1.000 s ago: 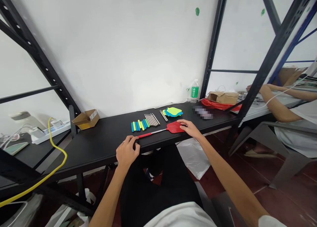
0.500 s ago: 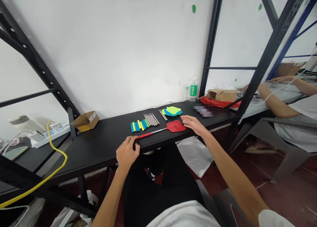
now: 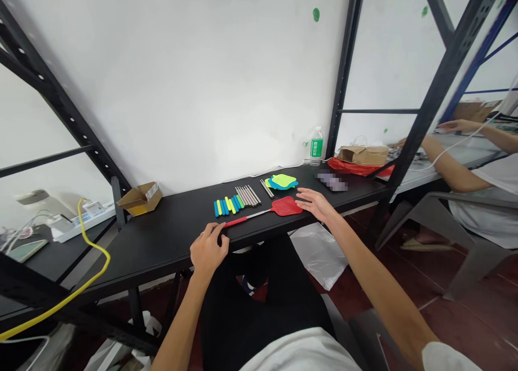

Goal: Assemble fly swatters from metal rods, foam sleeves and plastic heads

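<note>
A red fly swatter (image 3: pixel 265 213) lies on the black table (image 3: pixel 162 231), its head to the right and its red handle to the left. My left hand (image 3: pixel 208 248) rests at the table's front edge, fingers curled, fingertips touching the handle's end. My right hand (image 3: pixel 317 203) hovers just right of the swatter's head, open with fingers spread, holding nothing. Behind the swatter lie a row of blue, green and yellow handles (image 3: pixel 227 204), several metal rods (image 3: pixel 248 195) and a stack of green and blue swatter heads (image 3: pixel 282 181).
A small cardboard box (image 3: pixel 140 197) sits at the table's left, a green-labelled bottle (image 3: pixel 316 146) at the back right. Black rack posts (image 3: pixel 343 74) frame the table. Another person's arms (image 3: pixel 453 171) work at the neighbouring table on the right. A yellow cable (image 3: pixel 87 263) hangs left.
My right hand has lifted off the red swatter head and moved slightly right, opening its fingers. The left hand has stayed at the handle's end.
</note>
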The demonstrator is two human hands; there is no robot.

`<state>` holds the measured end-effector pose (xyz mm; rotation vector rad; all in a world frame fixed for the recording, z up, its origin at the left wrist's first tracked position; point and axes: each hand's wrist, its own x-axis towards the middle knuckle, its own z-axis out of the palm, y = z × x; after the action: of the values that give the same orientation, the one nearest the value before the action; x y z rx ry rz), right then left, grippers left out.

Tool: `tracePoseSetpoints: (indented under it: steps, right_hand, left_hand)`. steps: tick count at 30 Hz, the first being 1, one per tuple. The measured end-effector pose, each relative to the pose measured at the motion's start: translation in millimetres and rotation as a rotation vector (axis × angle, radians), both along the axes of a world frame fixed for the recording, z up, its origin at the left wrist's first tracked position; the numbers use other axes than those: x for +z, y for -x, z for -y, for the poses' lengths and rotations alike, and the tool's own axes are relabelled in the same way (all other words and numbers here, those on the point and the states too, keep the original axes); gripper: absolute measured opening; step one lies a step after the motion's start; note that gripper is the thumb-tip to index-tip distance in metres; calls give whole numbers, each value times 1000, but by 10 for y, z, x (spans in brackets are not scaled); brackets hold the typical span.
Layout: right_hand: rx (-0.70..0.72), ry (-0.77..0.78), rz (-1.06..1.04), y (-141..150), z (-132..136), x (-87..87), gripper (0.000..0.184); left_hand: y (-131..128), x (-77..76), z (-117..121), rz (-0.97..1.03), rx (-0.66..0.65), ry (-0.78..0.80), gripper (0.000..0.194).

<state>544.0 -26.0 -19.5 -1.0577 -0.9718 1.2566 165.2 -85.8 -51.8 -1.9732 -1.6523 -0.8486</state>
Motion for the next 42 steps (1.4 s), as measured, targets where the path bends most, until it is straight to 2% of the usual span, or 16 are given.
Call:
tracePoseSetpoints:
  steps: [6, 10, 13, 20, 28, 34, 42]
  right_hand:
    - [9, 23, -35, 17, 28, 17, 38]
    - [66, 62, -80, 66, 59, 75, 42]
    - [65, 38, -42, 87, 55, 98, 39]
    - [-68, -23, 25, 73, -20, 5, 28]
    - [-54, -19, 122, -49, -78, -44, 19]
    - [1, -1, 9, -32, -39, -7, 23]
    - [-8, 54, -163, -86, -47, 24, 26]
  left_hand:
    - [4, -9, -9, 1, 0, -6, 37]
    - [5, -1, -7, 7, -24, 4, 37]
    - [1, 11, 1, 11, -26, 14, 37]
    - [-8, 26, 21, 7, -34, 14, 37]
    - [-8, 14, 14, -9, -23, -8, 36]
    - [-1, 22, 12, 3, -29, 7, 36]
    - [-11, 27, 11, 13, -18, 15, 35]
